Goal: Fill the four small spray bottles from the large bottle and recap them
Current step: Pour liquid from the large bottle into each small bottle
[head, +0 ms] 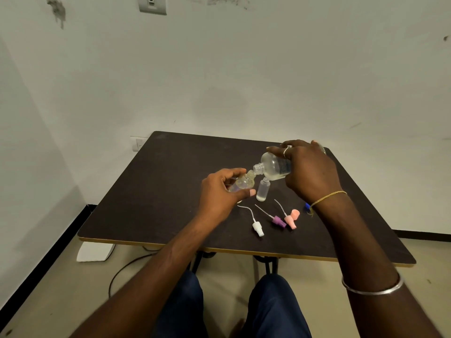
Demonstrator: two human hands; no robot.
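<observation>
My right hand [308, 169] grips the large clear bottle [274, 166], tipped on its side with its open mouth pointing left. My left hand [219, 189] holds a small clear spray bottle [242, 183], tilted so its neck meets the large bottle's mouth. Another small uncapped bottle [263, 189] stands upright on the table just below them. Three spray heads with dip tubes lie in front: white [257, 226], purple [278, 220] and pink [290, 220]. A loose pink cap [295, 213] lies beside the pink head.
The dark square table [158, 203] has a yellow front edge. A small blue item [307, 206] peeks out beside my right wrist. My knees are under the front edge. A white object and a cable lie on the floor at the left.
</observation>
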